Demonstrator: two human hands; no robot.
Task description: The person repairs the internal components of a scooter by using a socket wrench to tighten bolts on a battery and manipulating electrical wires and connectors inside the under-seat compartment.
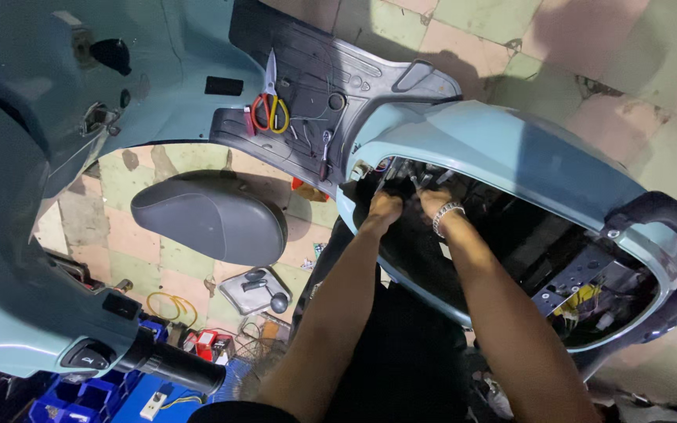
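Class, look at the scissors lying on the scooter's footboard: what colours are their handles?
The scissors have one red handle and one yellow, clearest in the head view.

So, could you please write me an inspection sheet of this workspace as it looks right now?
Surface: pale blue scooter with its seat off and the under-seat bay open; dark footboard used as a shelf.
Job's things: black wiring and parts at the front of the bay.
Clutter: red and yellow scissors and small tools on the footboard; grey seat, metal tray and blue bins on the floor.
Hands: left hand and right hand, with a wrist bracelet, both in the bay; grip hidden.
Cables: yellow wires at the rear of the bay; thin wire on the footboard.
Surroundings: worn tiled floor.
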